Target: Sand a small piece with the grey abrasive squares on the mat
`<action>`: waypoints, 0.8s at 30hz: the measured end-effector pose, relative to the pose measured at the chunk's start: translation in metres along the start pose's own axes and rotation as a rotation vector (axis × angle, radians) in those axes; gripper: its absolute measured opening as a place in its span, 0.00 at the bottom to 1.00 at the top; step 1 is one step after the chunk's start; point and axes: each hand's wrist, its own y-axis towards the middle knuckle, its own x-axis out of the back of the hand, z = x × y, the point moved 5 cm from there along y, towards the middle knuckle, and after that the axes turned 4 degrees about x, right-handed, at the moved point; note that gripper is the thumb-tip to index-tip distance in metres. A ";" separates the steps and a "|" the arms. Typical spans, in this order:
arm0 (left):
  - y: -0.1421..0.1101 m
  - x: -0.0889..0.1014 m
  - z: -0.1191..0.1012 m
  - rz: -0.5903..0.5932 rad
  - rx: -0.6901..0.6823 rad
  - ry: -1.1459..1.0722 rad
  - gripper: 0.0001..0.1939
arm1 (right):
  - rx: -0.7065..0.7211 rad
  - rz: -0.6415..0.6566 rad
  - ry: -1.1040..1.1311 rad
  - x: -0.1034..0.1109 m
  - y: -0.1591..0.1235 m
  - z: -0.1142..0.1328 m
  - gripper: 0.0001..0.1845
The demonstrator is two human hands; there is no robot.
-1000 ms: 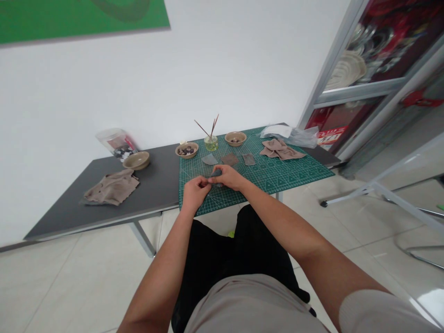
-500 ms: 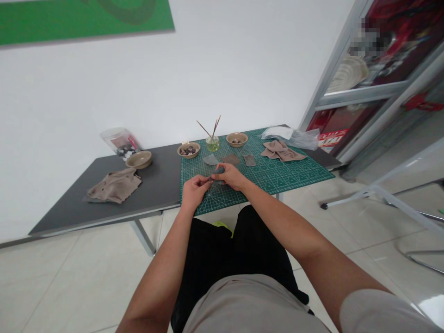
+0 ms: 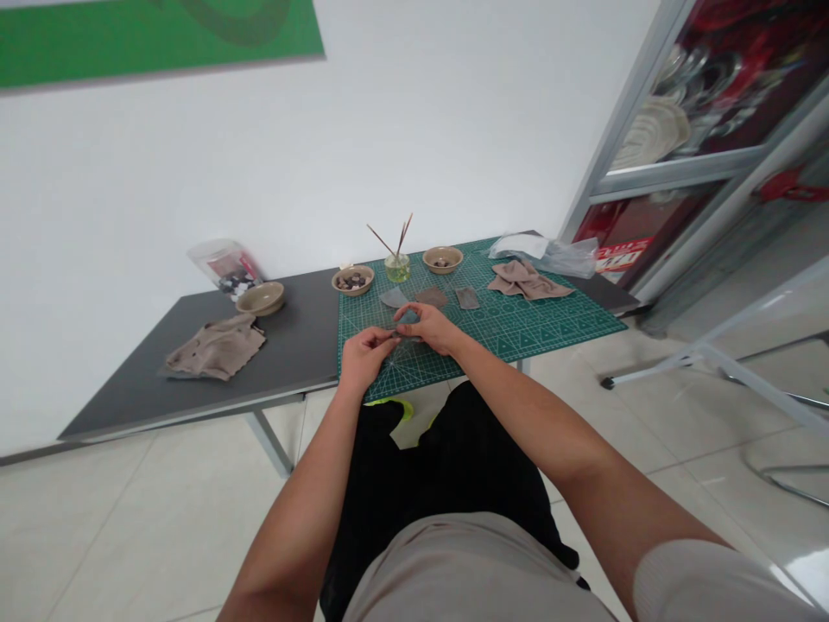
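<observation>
My right hand (image 3: 436,329) is closed on a small, bent blue-grey sheet (image 3: 409,318) that looks like sandpaper. Pressed up against its fingertips, my left hand (image 3: 363,359) pinches something small that the fingers mostly hide. Both hands are just over the near part of a green cutting mat (image 3: 511,333). Right beyond them lie a pale grey sheet (image 3: 392,299), a brown sheet (image 3: 432,297) and a darker grey sheet (image 3: 466,298), all flat on the mat.
Behind the sheets stand a bowl of dark and light pieces (image 3: 353,281), a glass jar with thin sticks (image 3: 397,269) and another bowl (image 3: 443,261). A brown cloth (image 3: 528,282) and plastic bag (image 3: 573,257) lie right. Left are a bowl (image 3: 260,299), clear tub (image 3: 224,266) and cloth (image 3: 217,347).
The blue-grey sheet in my right hand has turned slightly and shows more of its face, with the right fingers shifted a little. My left hand has hardly moved.
</observation>
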 end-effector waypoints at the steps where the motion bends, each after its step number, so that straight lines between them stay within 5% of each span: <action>1: 0.000 0.001 -0.001 -0.007 0.000 -0.006 0.10 | -0.009 0.003 0.000 0.000 0.000 -0.001 0.28; 8: 0.000 0.002 -0.003 -0.057 -0.013 0.041 0.07 | -0.043 0.132 0.057 -0.006 0.002 -0.004 0.29; 19: 0.000 -0.003 -0.004 -0.025 -0.118 0.181 0.06 | 0.059 -0.021 0.041 0.003 0.000 -0.001 0.29; 24: 0.001 -0.001 -0.002 -0.030 -0.131 0.166 0.04 | 0.029 0.050 -0.015 -0.001 0.000 0.000 0.29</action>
